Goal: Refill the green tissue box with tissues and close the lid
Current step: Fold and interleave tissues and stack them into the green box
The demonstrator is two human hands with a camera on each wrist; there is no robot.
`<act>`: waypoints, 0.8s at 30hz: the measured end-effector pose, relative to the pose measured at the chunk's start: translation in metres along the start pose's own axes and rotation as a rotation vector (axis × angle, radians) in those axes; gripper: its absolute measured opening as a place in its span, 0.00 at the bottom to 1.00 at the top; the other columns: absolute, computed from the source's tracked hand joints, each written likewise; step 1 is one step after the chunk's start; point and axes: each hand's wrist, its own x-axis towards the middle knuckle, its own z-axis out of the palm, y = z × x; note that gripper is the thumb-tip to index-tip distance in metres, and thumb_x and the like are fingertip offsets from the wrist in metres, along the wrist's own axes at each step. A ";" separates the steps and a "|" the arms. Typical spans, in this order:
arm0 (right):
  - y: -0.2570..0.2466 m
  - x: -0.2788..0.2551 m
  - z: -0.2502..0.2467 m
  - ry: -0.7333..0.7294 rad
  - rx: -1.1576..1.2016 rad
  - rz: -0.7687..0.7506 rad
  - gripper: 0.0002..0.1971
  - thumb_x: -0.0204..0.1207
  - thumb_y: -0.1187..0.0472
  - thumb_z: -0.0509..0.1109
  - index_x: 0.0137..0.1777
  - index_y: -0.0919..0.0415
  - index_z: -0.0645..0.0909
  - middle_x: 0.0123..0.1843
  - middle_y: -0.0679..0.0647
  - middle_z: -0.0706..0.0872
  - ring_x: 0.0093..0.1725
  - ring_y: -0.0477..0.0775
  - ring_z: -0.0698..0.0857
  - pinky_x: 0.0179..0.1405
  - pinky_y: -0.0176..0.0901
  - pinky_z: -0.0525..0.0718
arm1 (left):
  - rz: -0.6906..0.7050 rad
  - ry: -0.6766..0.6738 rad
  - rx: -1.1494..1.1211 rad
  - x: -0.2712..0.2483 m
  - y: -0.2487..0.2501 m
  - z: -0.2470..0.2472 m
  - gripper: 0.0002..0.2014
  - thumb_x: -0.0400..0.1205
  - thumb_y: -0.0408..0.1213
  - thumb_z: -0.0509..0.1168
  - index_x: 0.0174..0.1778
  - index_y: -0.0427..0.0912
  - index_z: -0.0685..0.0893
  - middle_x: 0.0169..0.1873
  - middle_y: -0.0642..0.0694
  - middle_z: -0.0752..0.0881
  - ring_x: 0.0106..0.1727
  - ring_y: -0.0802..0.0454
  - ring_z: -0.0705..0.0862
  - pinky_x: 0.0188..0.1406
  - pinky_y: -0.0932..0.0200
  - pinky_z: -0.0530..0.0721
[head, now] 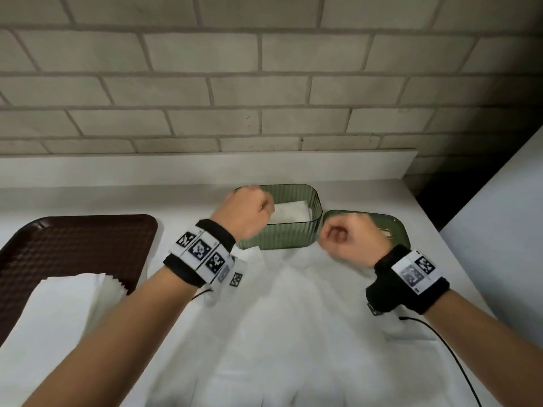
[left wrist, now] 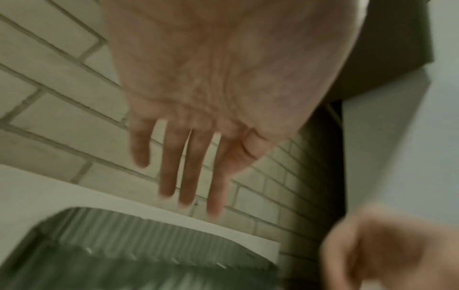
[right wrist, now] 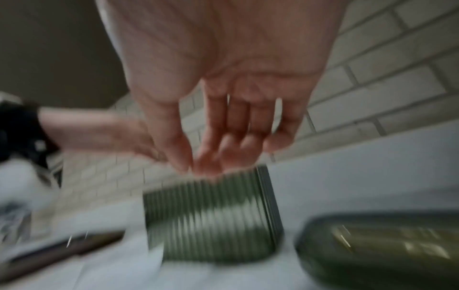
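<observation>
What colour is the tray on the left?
Dark brown tray, with a textured surface; best seen in the head view.

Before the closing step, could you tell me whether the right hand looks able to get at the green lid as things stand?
Probably yes: the right hand hovers empty directly over the lid, which lies uncovered beside the tissue box.
</observation>
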 end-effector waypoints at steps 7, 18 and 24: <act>0.032 -0.023 0.042 -0.452 -0.437 0.102 0.34 0.67 0.48 0.77 0.74 0.49 0.71 0.71 0.46 0.71 0.70 0.53 0.69 0.67 0.51 0.70 | 0.197 0.039 -0.221 -0.065 0.033 0.059 0.10 0.79 0.31 0.61 0.49 0.47 0.86 0.51 0.53 0.81 0.55 0.56 0.79 0.60 0.57 0.78; -0.014 -0.013 -0.024 -0.281 -0.182 0.006 0.11 0.62 0.58 0.83 0.36 0.48 0.82 0.37 0.46 0.87 0.41 0.49 0.85 0.45 0.42 0.82 | -0.095 0.063 -0.543 -0.108 0.012 0.090 0.08 0.79 0.40 0.71 0.53 0.47 0.85 0.48 0.53 0.86 0.51 0.62 0.82 0.50 0.70 0.77; -0.060 0.018 -0.063 -0.058 0.442 -0.046 0.11 0.71 0.68 0.78 0.53 0.64 0.86 0.45 0.51 0.90 0.37 0.37 0.87 0.43 0.31 0.85 | -0.263 0.175 -1.115 -0.101 0.018 0.060 0.23 0.75 0.53 0.73 0.61 0.46 0.81 0.54 0.49 0.90 0.56 0.51 0.88 0.55 0.52 0.87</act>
